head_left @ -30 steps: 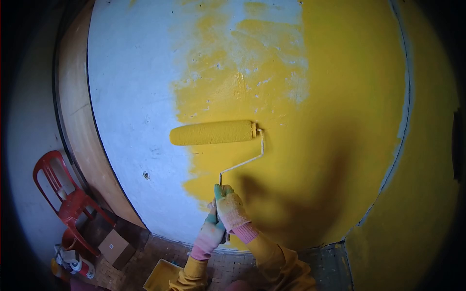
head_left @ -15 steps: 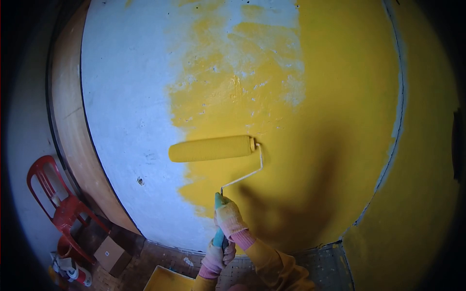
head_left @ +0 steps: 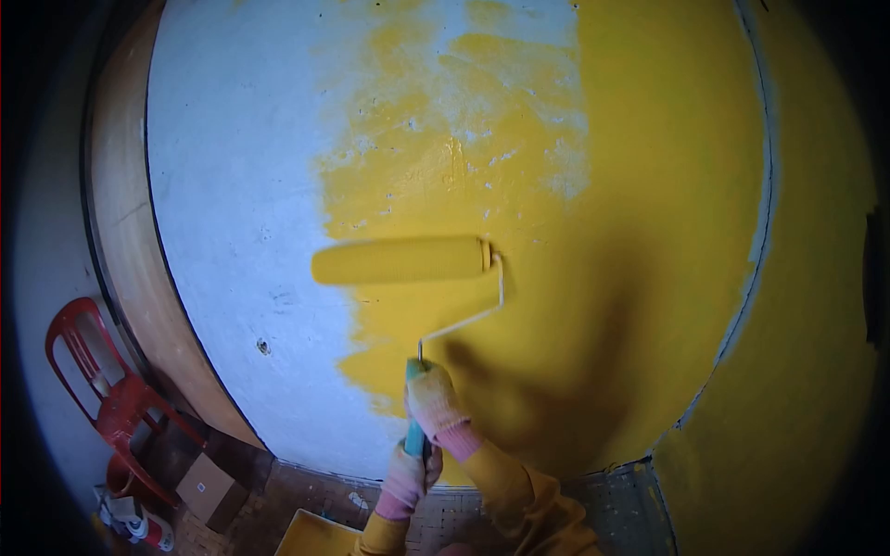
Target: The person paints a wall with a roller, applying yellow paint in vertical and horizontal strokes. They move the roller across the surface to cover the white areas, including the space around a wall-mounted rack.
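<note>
A paint roller [head_left: 403, 259] with a yellow-coated sleeve lies level against the wall [head_left: 241, 204], across the border of bare pale surface and yellow paint. Its bent wire frame runs down to a green handle [head_left: 414, 435]. My right hand [head_left: 434, 400], in a pale knitted glove with a pink cuff, is closed round the top of that handle. Lower down, my left hand [head_left: 405, 474], gloved alike, grips the same handle near its end. At the bottom edge shows part of a paint tray [head_left: 320, 536] with yellow inside.
On the left stand a red plastic chair [head_left: 125, 408], a cardboard box [head_left: 209, 491] and several containers [head_left: 148, 528] on the floor. A wooden panel [head_left: 139, 222] borders the wall there. A crack [head_left: 768, 167] marks the corner at right.
The roller has moved up the wall and slightly left, with both hands still on its handle. My hands have risen a little with it.
</note>
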A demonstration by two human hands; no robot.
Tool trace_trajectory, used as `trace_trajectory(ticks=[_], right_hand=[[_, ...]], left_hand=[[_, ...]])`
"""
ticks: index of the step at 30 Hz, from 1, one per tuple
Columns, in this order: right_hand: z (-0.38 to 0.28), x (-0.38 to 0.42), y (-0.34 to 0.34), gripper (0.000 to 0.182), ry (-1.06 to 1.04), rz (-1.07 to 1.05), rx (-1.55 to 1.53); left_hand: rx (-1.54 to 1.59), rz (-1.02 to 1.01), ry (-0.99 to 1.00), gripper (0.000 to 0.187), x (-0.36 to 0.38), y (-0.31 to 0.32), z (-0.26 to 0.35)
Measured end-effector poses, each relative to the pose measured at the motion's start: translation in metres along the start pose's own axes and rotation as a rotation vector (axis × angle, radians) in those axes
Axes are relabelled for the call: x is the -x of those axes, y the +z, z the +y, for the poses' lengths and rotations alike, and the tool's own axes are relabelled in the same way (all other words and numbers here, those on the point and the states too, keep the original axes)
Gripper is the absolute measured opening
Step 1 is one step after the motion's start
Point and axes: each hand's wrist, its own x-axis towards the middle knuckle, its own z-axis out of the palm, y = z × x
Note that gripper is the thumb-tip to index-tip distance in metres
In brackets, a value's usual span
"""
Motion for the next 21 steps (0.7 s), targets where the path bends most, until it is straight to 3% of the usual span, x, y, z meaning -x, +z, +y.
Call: trace_trajectory(ticks=[2, 3, 5, 6, 7, 8, 9, 11, 12, 13, 14, 15, 16, 17, 19, 20, 21], right_hand=[[0.008, -0.025, 0.004, 0.01, -0.553, 0.077, 0.633], [0.021, -0.032, 0.006, 0.01, -0.551, 0.074, 0.632], [0.036, -0.039, 0.004, 0.01, -0.453, -0.13, 0.017], [0.045, -0.02, 0.002, 0.014, -0.126, -0.326, -0.756], [0.037, -0.004, 0.0, 0.014, -0.135, -0.324, -0.759], [0.022, 0.01, -0.006, 0.016, -0.035, -0.201, -0.685], [0.009, 0.019, -0.013, 0.019, 0.068, -0.077, -0.609], [-0.008, 0.027, -0.027, 0.021, 0.069, -0.062, -0.625], [-0.016, 0.027, -0.035, 0.023, 0.076, -0.048, -0.64], [-0.026, 0.023, -0.041, 0.023, 0.082, -0.044, -0.643], [-0.036, 0.017, -0.048, 0.011, 0.098, 0.006, -0.402], [-0.04, 0.012, -0.056, 0.006, 0.109, 0.054, -0.156], [-0.028, -0.007, -0.067, 0.01, 0.132, -0.186, -0.664], [-0.018, -0.018, -0.065, 0.01, 0.126, -0.188, -0.664], [-0.043, -0.025, -0.061, 0.017, -0.177, 0.113, 0.086], [-0.052, -0.015, -0.066, 0.017, -0.176, 0.115, 0.087], [-0.061, 0.001, -0.071, 0.019, -0.333, 0.138, 0.55]], left_hand=[[-0.062, -0.048, 0.069, 0.032, -0.014, 0.004, 0.016], [-0.123, -0.096, 0.137, 0.029, -0.019, 0.002, 0.019], [-0.069, -0.146, 0.144, 0.021, -0.026, -0.007, 0.003], [-0.098, 0.03, 0.181, 0.028, -0.024, -0.004, -0.011], [-0.131, 0.205, 0.223, 0.036, -0.022, -0.009, -0.026], [-0.236, 0.131, 0.378, 0.036, -0.038, -0.035, -0.058], [-0.061, 0.084, 0.243, 0.037, -0.006, 0.004, -0.032], [-0.348, 0.1, 0.435, 0.039, -0.013, 0.002, -0.048], [-0.346, 0.099, 0.434, 0.039, -0.011, 0.012, -0.043], [-0.204, 0.08, 0.318, 0.027, -0.005, 0.026, -0.03], [-0.064, 0.061, 0.201, 0.015, -0.003, 0.036, -0.019], [-0.066, 0.059, 0.198, 0.015, -0.008, 0.041, -0.014], [-0.08, -0.02, 0.199, 0.018, -0.014, 0.044, -0.009], [-0.096, -0.098, 0.202, 0.022, -0.021, 0.047, -0.004], [-0.086, -0.024, 0.207, 0.026, -0.031, 0.053, -0.007], [-0.056, 0.029, 0.206, 0.027, -0.03, 0.056, -0.01], [-0.024, 0.08, 0.206, 0.029, -0.031, 0.057, -0.014]])
